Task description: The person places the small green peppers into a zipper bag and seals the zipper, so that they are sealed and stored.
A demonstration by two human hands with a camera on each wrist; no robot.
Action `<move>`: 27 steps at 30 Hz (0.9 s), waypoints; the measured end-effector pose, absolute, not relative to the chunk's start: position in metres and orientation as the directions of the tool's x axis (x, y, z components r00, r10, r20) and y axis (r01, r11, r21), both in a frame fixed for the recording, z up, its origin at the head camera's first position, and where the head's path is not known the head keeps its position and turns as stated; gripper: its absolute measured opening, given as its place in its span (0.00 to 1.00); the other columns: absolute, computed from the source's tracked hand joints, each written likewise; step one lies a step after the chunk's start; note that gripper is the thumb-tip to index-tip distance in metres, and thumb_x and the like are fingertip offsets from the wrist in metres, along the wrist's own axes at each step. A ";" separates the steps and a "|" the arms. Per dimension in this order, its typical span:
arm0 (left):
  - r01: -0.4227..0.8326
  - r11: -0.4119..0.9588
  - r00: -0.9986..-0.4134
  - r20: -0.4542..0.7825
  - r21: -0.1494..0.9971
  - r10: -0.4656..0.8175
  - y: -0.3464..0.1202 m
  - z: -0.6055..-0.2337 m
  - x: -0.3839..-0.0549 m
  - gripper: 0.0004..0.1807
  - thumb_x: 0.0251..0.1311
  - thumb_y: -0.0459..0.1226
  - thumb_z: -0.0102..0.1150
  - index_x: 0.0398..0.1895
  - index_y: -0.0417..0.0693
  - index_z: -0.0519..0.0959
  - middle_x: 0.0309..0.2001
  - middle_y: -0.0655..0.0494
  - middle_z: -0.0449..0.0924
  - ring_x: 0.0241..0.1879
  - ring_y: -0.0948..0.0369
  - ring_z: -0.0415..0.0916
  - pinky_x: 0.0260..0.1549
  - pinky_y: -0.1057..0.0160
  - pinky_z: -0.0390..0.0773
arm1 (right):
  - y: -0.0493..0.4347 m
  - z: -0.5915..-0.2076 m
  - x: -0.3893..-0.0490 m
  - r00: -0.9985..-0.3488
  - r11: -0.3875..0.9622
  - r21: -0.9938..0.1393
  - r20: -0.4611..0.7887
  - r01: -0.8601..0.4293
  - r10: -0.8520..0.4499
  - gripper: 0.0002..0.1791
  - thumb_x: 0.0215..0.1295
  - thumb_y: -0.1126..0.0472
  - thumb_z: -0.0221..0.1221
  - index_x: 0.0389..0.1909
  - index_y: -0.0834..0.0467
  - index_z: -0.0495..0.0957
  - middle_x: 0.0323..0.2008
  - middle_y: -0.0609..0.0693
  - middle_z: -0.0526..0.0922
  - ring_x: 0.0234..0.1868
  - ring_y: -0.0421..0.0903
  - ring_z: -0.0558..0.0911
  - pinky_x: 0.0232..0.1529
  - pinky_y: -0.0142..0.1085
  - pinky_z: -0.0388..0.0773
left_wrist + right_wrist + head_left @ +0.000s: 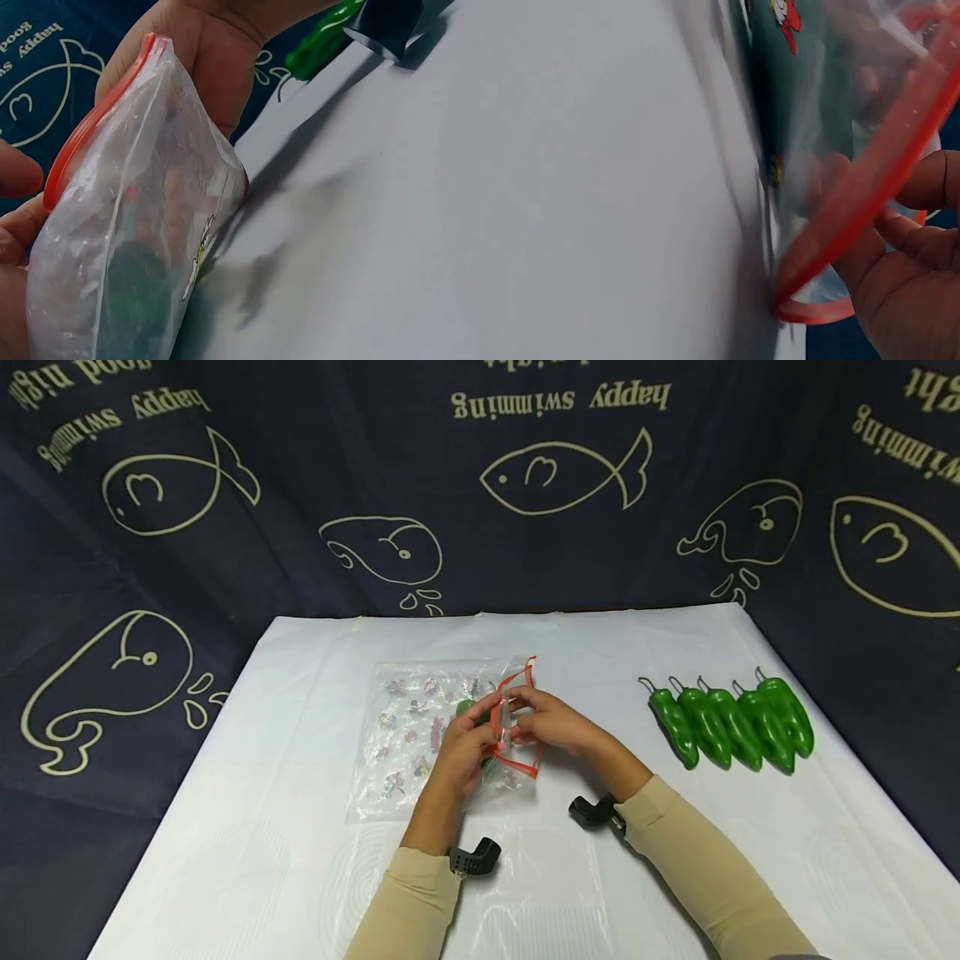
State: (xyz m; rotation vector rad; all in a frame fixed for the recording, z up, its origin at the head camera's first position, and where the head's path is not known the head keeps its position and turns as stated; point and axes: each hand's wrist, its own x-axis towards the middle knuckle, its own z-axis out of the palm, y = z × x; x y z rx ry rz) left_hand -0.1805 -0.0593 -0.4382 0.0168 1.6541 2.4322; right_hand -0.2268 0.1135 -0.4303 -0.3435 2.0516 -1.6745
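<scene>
Bag (411, 752): transparent plastic, glossy, creased | Zip strip (870, 191), at bag mouth: smooth plastic | Peppers (737, 727), right of bag: smooth, glossy | Desk (255, 760), under bag: smooth | Backdrop (450, 468), behind bag: matt cloth

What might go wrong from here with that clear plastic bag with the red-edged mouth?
The thin, printed clear plastic bag could fold or slip closed if the left hand or right hand eases off its red-edged mouth.

The smooth green item inside might slide out if the bag tips, since the mouth appears open.
</scene>
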 end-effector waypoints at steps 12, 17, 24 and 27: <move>-0.174 -0.395 -0.981 -0.122 0.902 0.154 -0.060 -0.439 -0.182 0.41 0.43 0.21 0.46 0.69 0.37 0.69 0.66 0.44 0.68 0.23 0.65 0.71 0.22 0.73 0.75 | 0.116 -0.430 -0.223 -0.861 0.215 -0.972 -0.192 0.099 -0.472 0.33 0.64 0.73 0.50 0.72 0.66 0.59 0.62 0.67 0.68 0.44 0.50 0.81 0.46 0.40 0.82; -0.168 -0.403 -0.982 -0.116 0.900 0.152 -0.060 -0.440 -0.182 0.40 0.44 0.20 0.45 0.69 0.37 0.69 0.68 0.43 0.65 0.25 0.65 0.71 0.22 0.74 0.75 | 0.124 -0.429 -0.222 -0.872 0.243 -0.969 -0.160 0.049 -0.463 0.33 0.62 0.72 0.53 0.71 0.66 0.61 0.61 0.67 0.70 0.45 0.54 0.81 0.45 0.42 0.81; -0.175 -0.419 -0.980 -0.117 0.891 0.162 -0.060 -0.441 -0.182 0.40 0.44 0.20 0.45 0.70 0.37 0.68 0.69 0.36 0.62 0.24 0.65 0.71 0.22 0.74 0.76 | 0.142 -0.421 -0.216 -0.883 0.283 -0.959 -0.109 -0.028 -0.456 0.31 0.64 0.70 0.53 0.70 0.69 0.62 0.62 0.69 0.70 0.51 0.60 0.79 0.47 0.47 0.81; -0.169 -0.426 -0.981 -0.109 0.889 0.162 -0.060 -0.442 -0.183 0.41 0.44 0.20 0.45 0.70 0.35 0.67 0.70 0.37 0.61 0.25 0.64 0.72 0.22 0.74 0.76 | 0.151 -0.417 -0.215 -0.888 0.302 -0.952 -0.092 -0.054 -0.450 0.31 0.64 0.70 0.52 0.69 0.69 0.63 0.62 0.69 0.70 0.53 0.63 0.78 0.49 0.51 0.80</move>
